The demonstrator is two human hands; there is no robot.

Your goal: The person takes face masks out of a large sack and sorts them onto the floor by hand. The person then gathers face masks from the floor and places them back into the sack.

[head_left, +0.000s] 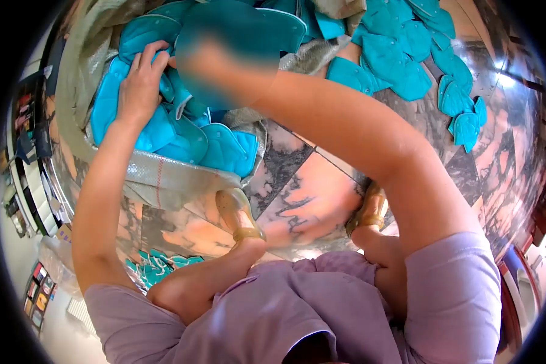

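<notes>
Teal padded fabric pieces [182,142] lie heaped in an open woven sack [176,176] at the upper left. My left hand [142,85] rests on the heap, its fingers bent over the edge of a teal piece; whether it grips that piece is unclear. My right hand [206,64] reaches across to the same heap, close to the left hand. A blurred patch covers most of it, so its fingers and anything in them are hidden.
More teal pieces [391,54] are spread on the marbled tile floor [309,194] at the upper right. Small teal items with white strings [158,267] lie at the lower left. My sandalled feet [233,212] stand below the sack. Shelves [30,164] line the left edge.
</notes>
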